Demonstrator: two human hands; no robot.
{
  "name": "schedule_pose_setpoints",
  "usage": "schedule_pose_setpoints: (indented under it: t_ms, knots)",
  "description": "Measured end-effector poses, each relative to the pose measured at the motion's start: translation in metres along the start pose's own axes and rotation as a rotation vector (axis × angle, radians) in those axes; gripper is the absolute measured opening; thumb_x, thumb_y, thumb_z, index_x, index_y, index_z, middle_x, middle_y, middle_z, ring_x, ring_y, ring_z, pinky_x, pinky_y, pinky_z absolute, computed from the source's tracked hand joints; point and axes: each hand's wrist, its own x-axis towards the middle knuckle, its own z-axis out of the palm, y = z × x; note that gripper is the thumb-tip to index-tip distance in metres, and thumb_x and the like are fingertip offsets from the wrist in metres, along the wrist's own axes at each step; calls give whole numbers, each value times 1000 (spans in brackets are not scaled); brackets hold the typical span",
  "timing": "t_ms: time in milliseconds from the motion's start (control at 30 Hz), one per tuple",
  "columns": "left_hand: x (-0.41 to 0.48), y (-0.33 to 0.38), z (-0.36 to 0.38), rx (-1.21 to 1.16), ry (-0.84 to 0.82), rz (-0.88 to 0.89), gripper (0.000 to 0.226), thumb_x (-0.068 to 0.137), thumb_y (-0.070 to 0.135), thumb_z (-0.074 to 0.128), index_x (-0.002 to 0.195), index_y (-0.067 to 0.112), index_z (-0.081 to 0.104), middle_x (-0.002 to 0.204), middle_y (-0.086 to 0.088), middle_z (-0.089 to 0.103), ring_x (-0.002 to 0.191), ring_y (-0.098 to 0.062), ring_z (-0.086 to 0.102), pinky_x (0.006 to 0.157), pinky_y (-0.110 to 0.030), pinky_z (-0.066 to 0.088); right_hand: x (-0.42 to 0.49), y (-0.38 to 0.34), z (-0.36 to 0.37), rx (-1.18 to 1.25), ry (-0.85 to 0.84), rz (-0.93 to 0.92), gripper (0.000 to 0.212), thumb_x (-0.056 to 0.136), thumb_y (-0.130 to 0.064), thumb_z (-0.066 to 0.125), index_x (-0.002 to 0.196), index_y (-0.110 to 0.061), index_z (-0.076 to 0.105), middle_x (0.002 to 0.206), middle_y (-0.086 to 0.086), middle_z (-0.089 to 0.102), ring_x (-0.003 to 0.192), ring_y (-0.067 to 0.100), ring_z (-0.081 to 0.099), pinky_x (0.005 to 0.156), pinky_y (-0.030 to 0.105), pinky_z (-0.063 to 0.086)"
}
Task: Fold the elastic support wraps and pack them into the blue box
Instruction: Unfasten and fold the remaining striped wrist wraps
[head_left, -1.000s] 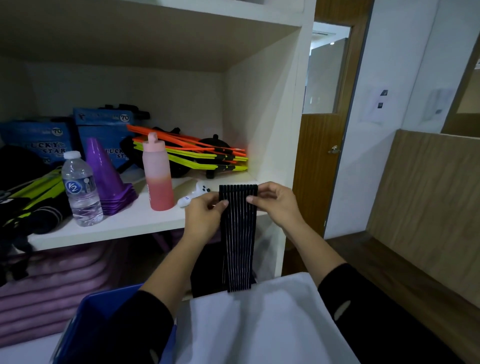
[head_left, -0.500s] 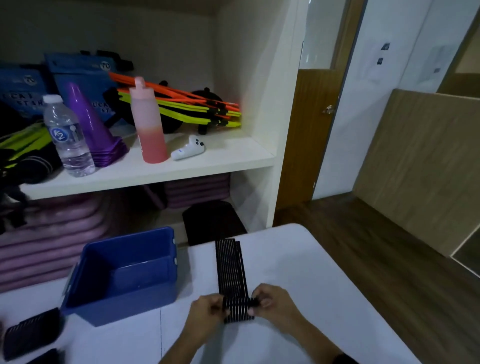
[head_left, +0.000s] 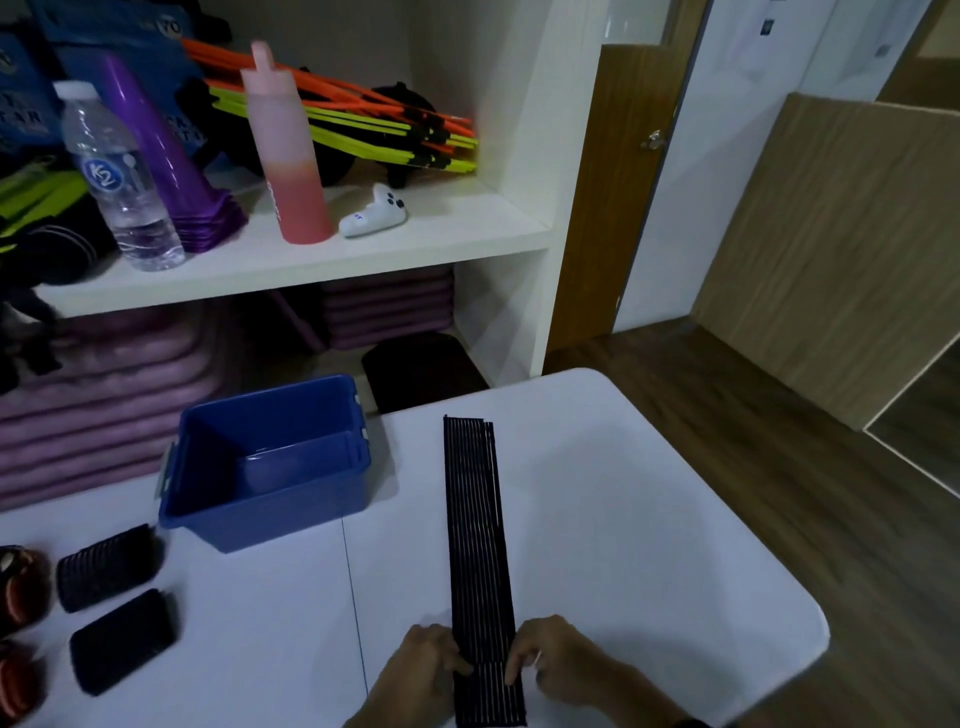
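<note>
A long black ribbed elastic wrap lies flat on the white table, stretched away from me. My left hand holds its near end at the left edge, and my right hand holds the same end at the right edge, fingers curled on the fabric. The blue box stands to the left of the wrap with nothing visible inside. Two folded black wraps lie at the table's left.
A white shelf unit behind the table holds a water bottle, purple cones, a pink bottle and a white controller. Purple mats fill the lower shelf. A dark stool stands behind the table. Brown objects sit at the far left.
The wrap hung upright between my hands a second ago. It came down onto the table and now lies stretched out longer, with its near end pulled closer to me.
</note>
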Motion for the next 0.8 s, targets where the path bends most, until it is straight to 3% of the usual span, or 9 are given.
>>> schedule_pose_setpoints:
  t_ms: [100, 167, 233, 300, 433, 467, 600, 733, 800]
  knots:
    - [19, -9, 1, -120, 44, 9, 48, 69, 7, 55, 77, 53, 66, 83, 10, 71, 82, -4, 64, 82, -29, 50, 4, -3, 0, 64, 109, 35, 56, 68, -1, 36, 60, -52, 58, 77, -23, 58, 75, -3, 57, 74, 11, 47]
    - [25, 1, -8, -131, 89, -65, 47, 75, 2, 56, 66, 47, 67, 72, 21, 66, 73, 9, 60, 72, -8, 47, 15, 5, -2, 142, 260, 79, 47, 68, -14, 35, 61, -53, 59, 76, -18, 65, 77, 2, 63, 77, 24, 53]
    - [41, 14, -23, -180, 182, -128, 41, 80, -7, 53, 77, 31, 68, 80, 10, 66, 66, 9, 58, 66, 0, 41, 28, 12, -9, 259, 363, 183, 36, 69, -19, 40, 70, -48, 60, 80, -13, 68, 80, 11, 65, 77, 32, 56]
    - [65, 22, -39, -249, 253, -189, 26, 83, -2, 51, 90, 16, 69, 92, 1, 69, 77, -3, 60, 63, -2, 40, 45, 17, -20, 407, 394, 282, 29, 65, -21, 47, 82, -40, 61, 82, -12, 65, 85, 18, 65, 82, 38, 56]
    - [116, 36, -68, -300, 303, -267, 30, 87, 2, 50, 116, 8, 58, 111, -9, 63, 81, -14, 55, 53, -3, 42, 84, 17, -58, 489, 394, 341, 55, 61, -32, 56, 115, -21, 58, 92, -8, 61, 93, 24, 64, 93, 40, 52]
    - [128, 40, -75, -322, 307, -286, 31, 88, 2, 48, 118, 7, 55, 111, -9, 61, 78, -14, 54, 54, -6, 43, 97, 19, -66, 503, 386, 347, 60, 59, -35, 57, 118, -21, 56, 96, -7, 60, 93, 23, 62, 94, 40, 51]
    - [174, 49, -93, -385, 264, -361, 43, 85, 6, 57, 127, 10, 48, 99, -5, 58, 94, -19, 53, 90, -26, 43, 151, 21, -99, 557, 385, 326, 71, 55, -42, 60, 123, -22, 52, 109, -5, 56, 99, 19, 58, 100, 44, 47]
    - [211, 57, -101, -414, 245, -405, 55, 86, 11, 61, 136, 15, 39, 134, -11, 47, 121, -25, 48, 102, -31, 38, 193, 12, -122, 615, 368, 299, 66, 71, -33, 70, 132, -21, 46, 129, 2, 54, 114, 21, 56, 103, 41, 43]
    - [227, 61, -103, -408, 247, -415, 59, 86, 12, 61, 139, 17, 35, 140, -9, 42, 125, -24, 45, 102, -29, 37, 203, 2, -134, 650, 363, 290, 60, 82, -21, 67, 136, -17, 41, 134, 4, 49, 119, 22, 53, 96, 27, 43]
